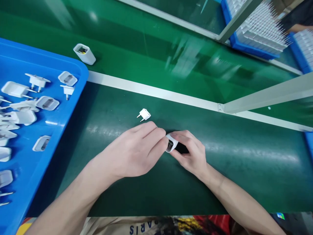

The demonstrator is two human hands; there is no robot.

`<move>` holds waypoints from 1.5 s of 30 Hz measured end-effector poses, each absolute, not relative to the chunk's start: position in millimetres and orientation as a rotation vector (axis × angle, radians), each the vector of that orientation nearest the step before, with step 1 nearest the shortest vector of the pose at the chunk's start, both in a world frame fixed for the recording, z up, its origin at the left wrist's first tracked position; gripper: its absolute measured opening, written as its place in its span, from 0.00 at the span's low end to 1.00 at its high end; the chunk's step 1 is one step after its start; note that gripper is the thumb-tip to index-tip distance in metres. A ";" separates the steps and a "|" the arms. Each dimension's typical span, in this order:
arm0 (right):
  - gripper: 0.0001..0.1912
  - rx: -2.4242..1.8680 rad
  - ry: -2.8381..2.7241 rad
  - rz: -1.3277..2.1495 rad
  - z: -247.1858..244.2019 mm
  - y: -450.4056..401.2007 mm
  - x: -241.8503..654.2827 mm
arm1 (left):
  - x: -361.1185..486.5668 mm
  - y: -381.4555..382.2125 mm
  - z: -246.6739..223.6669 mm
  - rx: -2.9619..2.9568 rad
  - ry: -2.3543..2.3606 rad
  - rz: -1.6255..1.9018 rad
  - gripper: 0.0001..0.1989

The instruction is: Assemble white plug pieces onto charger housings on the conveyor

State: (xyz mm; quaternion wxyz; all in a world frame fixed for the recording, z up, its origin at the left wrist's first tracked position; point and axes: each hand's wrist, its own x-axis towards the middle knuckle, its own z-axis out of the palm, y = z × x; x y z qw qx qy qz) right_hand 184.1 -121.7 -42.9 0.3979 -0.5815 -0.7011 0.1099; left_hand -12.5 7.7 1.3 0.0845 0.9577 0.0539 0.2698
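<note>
A small white charger housing [171, 143] is pinched between the thumb and fingers of my right hand [192, 150], its open end facing left with dark parts inside. My left hand [139, 148] is closed, its fingertips against the left edge of the housing; anything between those fingertips is hidden. Just beyond my left hand, a white two-pin plug piece [145, 114] lies on the green mat [117, 107]. Farther off at the upper left, another white housing [85, 54] lies on its side with parts showing inside its open end.
A blue tray [70, 112] at the left holds several white plug pieces. A pale metal frame [156, 93] crosses the bench, with a post [266, 93] at the right. Blue trays of white parts [259, 54] stand at the upper right, near another person's arm [302, 27].
</note>
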 end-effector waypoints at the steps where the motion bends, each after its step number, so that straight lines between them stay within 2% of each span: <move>1: 0.17 -1.490 -1.764 0.280 -42.7 -121.9 184.1 | -14.6 10.0 2.0 2.818 0.190 0.833 0.10; 5: 0.18 -1.518 -1.709 0.341 -40.1 -122.9 182.4 | -18.2 14.0 1.3 2.664 0.325 0.821 0.04; 9: 0.20 -1.505 -1.704 0.356 -36.4 -121.7 180.0 | -11.5 9.9 -4.3 2.609 0.316 0.643 0.18; 12: 0.18 -1.468 -1.778 0.299 -37.9 -117.2 179.6 | -10.7 16.9 -11.1 2.711 0.470 0.608 0.19; 15: 0.10 -1.532 -1.854 0.180 -43.9 -113.2 178.9 | -17.1 31.9 -17.5 2.824 0.969 0.455 0.22; 17: 0.09 -1.595 -1.868 0.118 -48.9 -112.8 178.1 | -21.2 38.9 -21.7 2.806 1.152 0.322 0.20; 19: 0.09 -1.625 -1.866 0.105 -52.9 -113.9 177.9 | -23.2 39.7 -25.3 2.752 1.110 0.271 0.15; 21: 0.10 -1.630 -1.852 0.127 -54.5 -115.4 179.1 | -23.2 35.8 -26.8 2.691 1.039 0.281 0.13; 25: 0.19 -1.597 -1.699 0.265 -51.4 -115.7 186.0 | -16.5 41.6 -20.1 2.578 1.061 0.304 0.20; 31: 0.11 -1.523 -1.349 0.382 -56.6 -109.2 195.2 | 20.7 131.3 -12.7 2.526 1.495 0.507 0.20; 34: 0.09 -1.504 -1.310 0.378 -54.7 -108.8 199.5 | 33.1 154.4 -18.7 2.504 1.438 0.504 0.15; 37: 0.08 -1.496 -1.478 0.376 -37.5 -107.5 202.5 | 29.2 142.9 -25.7 2.518 1.316 0.590 0.14; 43: 0.18 -1.501 -2.069 0.438 -4.0 -49.2 186.1 | 9.9 111.3 -38.7 2.425 1.043 0.721 0.19; 45: 0.16 -1.482 -2.181 0.540 -5.3 -18.6 182.3 | 9.1 109.7 -41.9 2.390 0.968 0.717 0.16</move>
